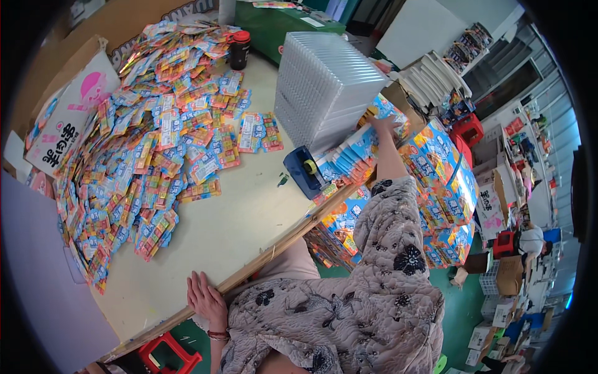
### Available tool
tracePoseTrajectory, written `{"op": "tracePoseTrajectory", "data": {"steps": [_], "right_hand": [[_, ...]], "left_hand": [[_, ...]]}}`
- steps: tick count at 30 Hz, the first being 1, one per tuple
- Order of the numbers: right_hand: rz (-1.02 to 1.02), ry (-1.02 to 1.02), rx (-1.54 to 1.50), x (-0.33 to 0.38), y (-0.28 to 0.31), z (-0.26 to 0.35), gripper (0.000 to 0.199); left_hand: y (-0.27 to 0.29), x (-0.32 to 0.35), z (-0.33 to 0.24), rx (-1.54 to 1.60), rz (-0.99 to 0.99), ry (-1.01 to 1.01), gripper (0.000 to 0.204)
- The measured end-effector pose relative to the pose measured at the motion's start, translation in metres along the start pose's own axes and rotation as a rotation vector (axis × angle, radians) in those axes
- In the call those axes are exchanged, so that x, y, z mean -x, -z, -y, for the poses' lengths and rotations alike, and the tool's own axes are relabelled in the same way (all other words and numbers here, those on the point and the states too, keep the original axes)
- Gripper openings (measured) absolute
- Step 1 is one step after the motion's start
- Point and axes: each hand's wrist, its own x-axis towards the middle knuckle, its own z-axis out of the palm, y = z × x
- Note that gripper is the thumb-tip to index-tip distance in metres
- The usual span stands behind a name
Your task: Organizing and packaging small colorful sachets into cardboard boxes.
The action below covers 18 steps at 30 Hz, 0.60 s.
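Note:
My left hand (207, 300) lies flat on the table's near edge, fingers stretched out, holding nothing. Far to the right, my right hand (384, 123) reaches out over colourful printed cardboard pieces (355, 156), its fingers apart. Whether its fingertips touch the cardboard I cannot tell. Left of that hand stands a tall stack of clear plastic trays (327, 87). A blue tape dispenser (304, 173) sits in front of the stack. Many small colourful candy packets (168, 143) lie heaped across the left and far side of the table (230, 218).
A black cup with a red lid (240, 50) stands beyond the heap. At the left is a white carton (75, 112). Blue printed boxes (445, 187) are stacked right of my right arm. Beneath the table edge is a red stool (168, 354).

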Motion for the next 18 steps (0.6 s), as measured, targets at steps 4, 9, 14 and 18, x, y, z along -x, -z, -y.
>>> {"op": "tracePoseTrajectory", "data": {"steps": [4,9,14,18], "right_hand": [[0.057,-0.025,-0.098,-0.019,0.012,0.001,0.124],[-0.290,0.320,-0.030,-0.017,0.068,-0.001,0.108],[-0.575,0.500,0.140,0.051,0.115,0.044,0.095],[-0.889,0.370,-0.297,0.070,0.177,0.040,0.095]], "left_hand": [[0.001,0.002,0.001,-0.055,-0.001,0.000,0.041],[-0.009,-0.002,0.002,-0.011,-0.021,-0.064,0.042],[-0.009,-0.001,0.005,-0.014,-0.037,-0.072,0.042],[0.000,-0.007,0.001,0.045,-0.054,-0.079,0.043]]}}
